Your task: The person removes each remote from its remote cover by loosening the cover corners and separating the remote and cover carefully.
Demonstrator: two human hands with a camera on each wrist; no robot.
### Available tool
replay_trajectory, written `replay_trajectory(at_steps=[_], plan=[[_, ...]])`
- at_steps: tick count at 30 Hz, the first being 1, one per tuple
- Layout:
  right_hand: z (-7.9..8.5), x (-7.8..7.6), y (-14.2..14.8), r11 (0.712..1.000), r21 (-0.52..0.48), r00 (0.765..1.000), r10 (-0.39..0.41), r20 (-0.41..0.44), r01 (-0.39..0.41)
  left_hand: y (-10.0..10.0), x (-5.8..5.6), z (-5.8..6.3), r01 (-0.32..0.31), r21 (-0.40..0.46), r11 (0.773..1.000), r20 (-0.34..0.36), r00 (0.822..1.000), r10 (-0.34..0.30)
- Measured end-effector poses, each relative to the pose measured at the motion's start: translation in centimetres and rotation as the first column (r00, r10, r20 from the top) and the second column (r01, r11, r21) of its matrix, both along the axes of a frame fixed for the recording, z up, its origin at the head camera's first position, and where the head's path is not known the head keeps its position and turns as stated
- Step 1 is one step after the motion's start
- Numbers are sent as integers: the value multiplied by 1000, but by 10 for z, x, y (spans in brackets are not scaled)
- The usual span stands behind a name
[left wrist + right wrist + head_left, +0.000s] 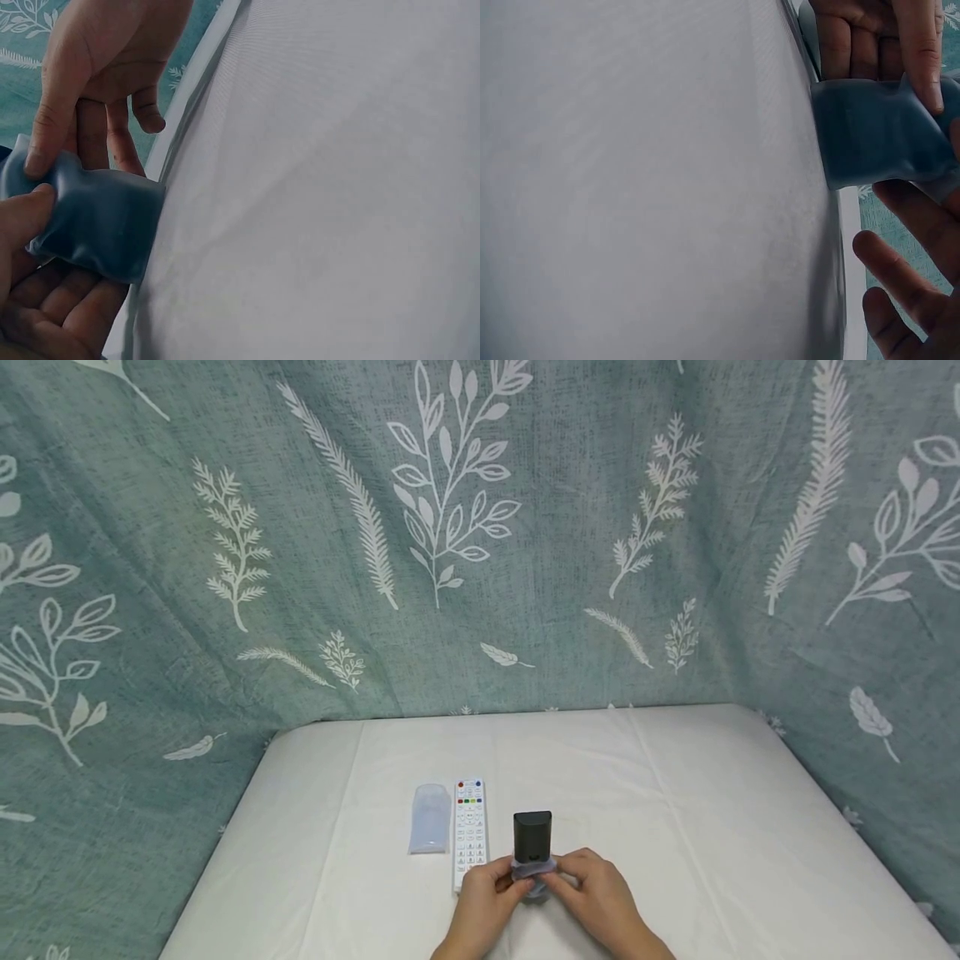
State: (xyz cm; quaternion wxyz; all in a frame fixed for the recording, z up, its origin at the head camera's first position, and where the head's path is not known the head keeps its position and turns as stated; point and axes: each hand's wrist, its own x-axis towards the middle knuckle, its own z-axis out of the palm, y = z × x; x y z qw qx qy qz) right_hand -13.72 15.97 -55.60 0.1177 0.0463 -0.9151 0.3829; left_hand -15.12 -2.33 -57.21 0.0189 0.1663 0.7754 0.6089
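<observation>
In the head view my left hand point(482, 903) and right hand point(597, 900) meet at a soft, translucent bluish sleeve point(534, 867), which both pinch between thumb and fingers. Out of its top sticks a black slab-shaped object point(532, 837), held upright; its exact kind does not show. The left wrist view has the sleeve point(116, 217) stretched around something dark, its lower end right at the white cloth. Seen from the right wrist, the sleeve point(874, 135) hangs between the hands, with some right-hand fingers point(900, 274) spread away from it.
Just left of the hands lies a white remote control point(470, 827) with many buttons, its lower end close to my left hand. Beside it is another translucent bluish sleeve point(430, 820), lying flat. A white cloth point(360, 893) covers the table, and a green leaf-patterned curtain point(555, 552) hangs around it.
</observation>
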Motion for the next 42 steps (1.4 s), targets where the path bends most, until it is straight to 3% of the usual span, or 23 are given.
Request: replay_trajectory(at_steps=[13,22,28,30,34,38,40,42], plan=[[-2,2,0,996,-83,995,-8,96,16,5,3,1,-41,13,999,54,998,40],[-3,2,-1,995,-98,1000,19,0,-19,5,5,10,-69,18,997,22,997,69],[-4,3,-1,985,-164,998,41,-42,-48,4,6,15,-78,-2,997,30,997,78],[-5,3,0,984,-165,995,51,-90,-65,3,6,16,-80,-12,997,23,996,81],[-4,1,1,987,-130,981,72,-179,-96,2,8,19,-97,-12,995,-23,995,97],[-1,-1,1,987,-116,971,85,-224,-113,3,8,22,-145,-19,989,-122,982,141],[2,-2,1,985,-123,967,92,-236,-123,3,8,25,-182,-34,983,-197,965,172],[5,-3,1,982,-124,960,107,-260,-143,3,7,27,-232,-56,971,-300,932,206]])
